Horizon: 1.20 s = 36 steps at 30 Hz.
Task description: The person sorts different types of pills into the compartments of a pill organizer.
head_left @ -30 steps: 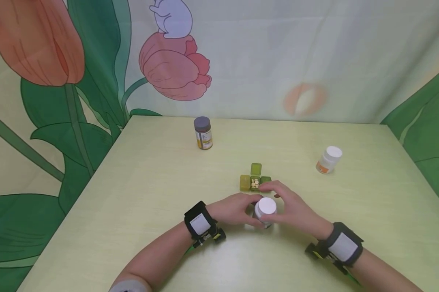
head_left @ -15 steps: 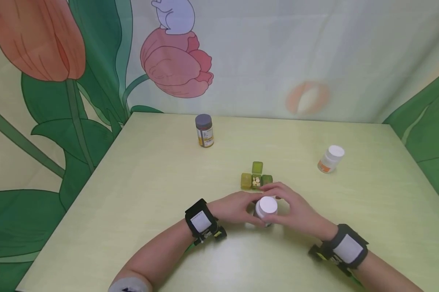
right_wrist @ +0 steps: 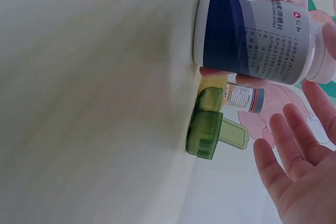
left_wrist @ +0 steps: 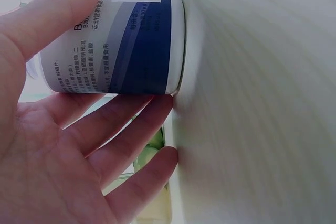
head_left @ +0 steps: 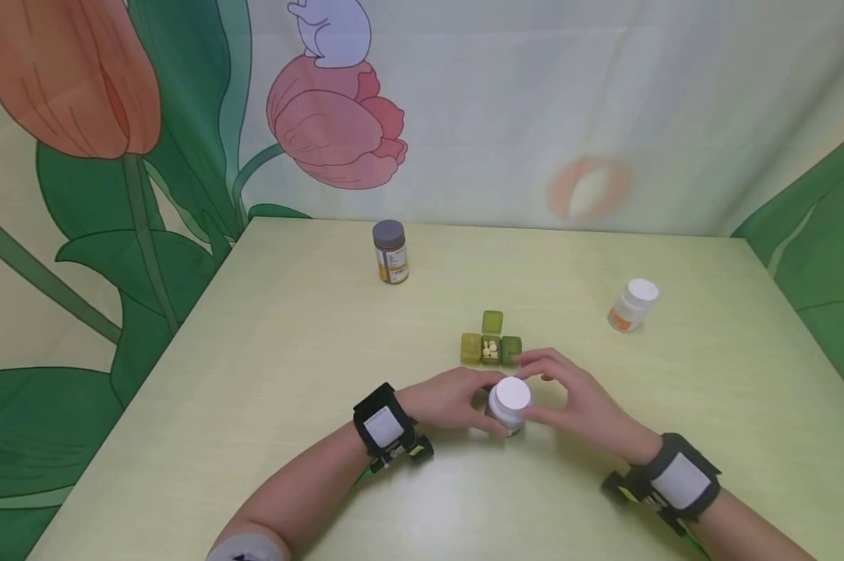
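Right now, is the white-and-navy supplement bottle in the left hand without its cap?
No, the head view shows a white cap on top of the supplement bottle that the left hand holds.

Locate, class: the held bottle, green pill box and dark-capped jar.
Held bottle (right_wrist: 253, 36), right wrist view, label.
Green pill box (head_left: 492, 322), head view, open lid.
Dark-capped jar (head_left: 393, 264), head view, label.

My left hand (head_left: 450, 400) closes off the left of the bottle (head_left: 509, 405) and my right hand (head_left: 583, 399) its right; from above, its top lies free. Just beyond, the pillbox (head_left: 471, 348) blocks the way toward the far edge, one lid (head_left: 492, 322) raised. I could pass between it and the jar (head_left: 392, 263), or between it and the tub (head_left: 632, 306) near the right edge of the table (head_left: 737, 374).
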Available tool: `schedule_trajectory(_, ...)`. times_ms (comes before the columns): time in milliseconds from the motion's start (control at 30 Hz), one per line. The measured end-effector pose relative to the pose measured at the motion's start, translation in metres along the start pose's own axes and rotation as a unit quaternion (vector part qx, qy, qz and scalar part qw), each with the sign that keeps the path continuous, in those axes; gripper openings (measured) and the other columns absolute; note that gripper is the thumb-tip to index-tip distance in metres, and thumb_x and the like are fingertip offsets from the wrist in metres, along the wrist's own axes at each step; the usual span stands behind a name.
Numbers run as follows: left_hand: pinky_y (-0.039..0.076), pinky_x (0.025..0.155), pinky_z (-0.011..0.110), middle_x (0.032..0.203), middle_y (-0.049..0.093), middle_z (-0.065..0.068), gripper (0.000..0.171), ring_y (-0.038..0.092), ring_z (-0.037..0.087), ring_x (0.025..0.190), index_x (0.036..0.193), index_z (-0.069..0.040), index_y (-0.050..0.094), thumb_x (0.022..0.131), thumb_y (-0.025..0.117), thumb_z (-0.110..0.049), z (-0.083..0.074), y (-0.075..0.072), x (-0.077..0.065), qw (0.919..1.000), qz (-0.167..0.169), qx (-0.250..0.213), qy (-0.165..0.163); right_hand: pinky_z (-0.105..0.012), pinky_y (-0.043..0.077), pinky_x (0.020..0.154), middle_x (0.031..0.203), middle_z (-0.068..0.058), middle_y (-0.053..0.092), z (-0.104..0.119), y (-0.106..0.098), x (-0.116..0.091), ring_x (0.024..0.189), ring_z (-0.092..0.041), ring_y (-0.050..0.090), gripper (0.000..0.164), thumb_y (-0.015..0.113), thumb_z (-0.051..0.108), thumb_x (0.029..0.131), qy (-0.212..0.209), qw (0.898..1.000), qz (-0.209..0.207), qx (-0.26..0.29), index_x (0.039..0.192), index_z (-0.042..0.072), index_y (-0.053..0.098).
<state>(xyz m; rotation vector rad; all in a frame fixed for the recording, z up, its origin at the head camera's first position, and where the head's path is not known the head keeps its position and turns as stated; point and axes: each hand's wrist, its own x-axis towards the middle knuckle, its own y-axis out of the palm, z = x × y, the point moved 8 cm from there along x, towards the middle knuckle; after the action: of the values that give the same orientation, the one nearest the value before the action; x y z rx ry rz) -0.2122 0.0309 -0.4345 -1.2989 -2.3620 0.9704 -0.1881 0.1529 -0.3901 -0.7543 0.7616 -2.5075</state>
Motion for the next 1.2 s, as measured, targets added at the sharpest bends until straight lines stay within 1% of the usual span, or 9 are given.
schedule_trajectory(167, 0.042, 0.092, 0.022, 0.120, 0.062, -0.008, 0.059, 0.053, 0.001, 0.104, 0.134, -0.014, 0.054, 0.083, 0.079, -0.033, 0.000, -0.001, -0.001, 1.0000, 0.001, -0.007, 0.002, -0.041, 0.043, 0.096, 0.128, -0.007, 0.056, -0.001, 0.006, 0.007, 0.119, -0.023, 0.050, 0.048, 0.084, 0.013, 0.075, 0.000, 1.000, 0.025, -0.005, 0.120, 0.013, 0.065)
schedule_trajectory(267, 0.042, 0.091, 0.022, 0.121, 0.062, -0.007, 0.062, 0.053, 0.001, 0.103, 0.136, -0.013, 0.053, 0.083, 0.078, -0.033, 0.000, -0.001, -0.001, 1.0000, 0.001, -0.007, 0.006, -0.044, 0.040, 0.099, 0.128, -0.005, 0.056, -0.002, 0.008, 0.008, 0.120, -0.023, 0.049, 0.046, 0.084, 0.012, 0.075, 0.006, 0.999, 0.032, -0.007, 0.119, 0.014, 0.067)
schedule_trajectory(367, 0.042, 0.091, 0.021, 0.119, 0.062, -0.008, 0.059, 0.053, 0.001, 0.102, 0.133, -0.012, 0.055, 0.083, 0.079, -0.032, 0.000, -0.002, 0.000, 0.9999, -0.002, -0.003, 0.010, -0.044, 0.040, 0.098, 0.125, -0.004, 0.058, -0.002, 0.009, 0.010, 0.119, -0.023, 0.050, 0.045, 0.085, 0.009, 0.073, 0.009, 1.000, 0.022, -0.007, 0.114, 0.013, 0.069)
schedule_trajectory(500, 0.043, 0.087, 0.019, 0.114, 0.064, -0.008, 0.055, 0.054, 0.002, 0.098, 0.129, -0.011, 0.057, 0.082, 0.079, -0.031, -0.001, -0.002, -0.001, 0.9999, -0.006, 0.004, 0.012, -0.037, 0.041, 0.097, 0.120, -0.001, 0.061, 0.001, 0.011, 0.009, 0.114, -0.021, 0.052, 0.044, 0.086, 0.010, 0.071, 0.006, 1.000, 0.007, -0.021, 0.111, 0.010, 0.069)
schedule_trajectory(633, 0.044, 0.085, 0.019, 0.111, 0.064, -0.009, 0.055, 0.054, 0.002, 0.096, 0.129, -0.011, 0.057, 0.083, 0.079, -0.031, -0.002, -0.001, -0.002, 0.9998, -0.010, 0.009, 0.017, -0.038, 0.047, 0.091, 0.116, 0.000, 0.061, 0.006, 0.012, 0.009, 0.110, -0.019, 0.054, 0.046, 0.087, 0.012, 0.069, -0.015, 0.998, 0.007, -0.068, 0.111, 0.008, 0.069)
schedule_trajectory(767, 0.044, 0.086, 0.019, 0.111, 0.064, -0.009, 0.054, 0.054, 0.001, 0.097, 0.128, -0.012, 0.056, 0.083, 0.079, -0.032, -0.004, -0.002, 0.000, 0.9997, -0.014, 0.009, 0.016, -0.042, 0.052, 0.082, 0.113, 0.000, 0.061, 0.012, 0.010, 0.013, 0.104, -0.020, 0.058, 0.046, 0.088, 0.011, 0.066, -0.050, 0.991, 0.016, -0.125, 0.107, 0.009, 0.068)
schedule_trajectory(867, 0.044, 0.087, 0.020, 0.113, 0.063, -0.009, 0.056, 0.054, 0.000, 0.098, 0.130, -0.014, 0.055, 0.083, 0.079, -0.033, -0.005, -0.002, 0.000, 0.9999, -0.010, 0.005, 0.007, -0.042, 0.053, 0.079, 0.110, -0.001, 0.061, 0.013, 0.009, 0.015, 0.101, -0.020, 0.059, 0.045, 0.088, 0.011, 0.066, -0.057, 0.988, 0.023, -0.142, 0.106, 0.009, 0.068)
schedule_trajectory(1067, 0.043, 0.091, 0.022, 0.119, 0.062, -0.008, 0.063, 0.055, 0.003, 0.106, 0.138, -0.015, 0.051, 0.085, 0.076, -0.039, 0.001, -0.008, 0.000, 0.9997, -0.013, 0.011, -0.018, -0.042, 0.053, 0.081, 0.111, 0.002, 0.061, 0.006, 0.004, 0.012, 0.102, -0.018, 0.059, 0.043, 0.086, 0.014, 0.070, -0.015, 0.991, 0.027, -0.133, 0.108, 0.010, 0.067)
schedule_trajectory(1200, 0.044, 0.094, 0.027, 0.124, 0.061, -0.002, 0.056, 0.055, 0.008, 0.111, 0.136, -0.013, 0.053, 0.090, 0.070, -0.039, 0.007, -0.023, -0.005, 0.9983, -0.040, -0.006, -0.043, -0.043, 0.052, 0.081, 0.109, 0.003, 0.062, -0.004, -0.009, 0.008, 0.099, -0.016, 0.059, 0.039, 0.085, 0.015, 0.074, 0.031, 0.991, 0.025, -0.128, 0.108, 0.010, 0.066)
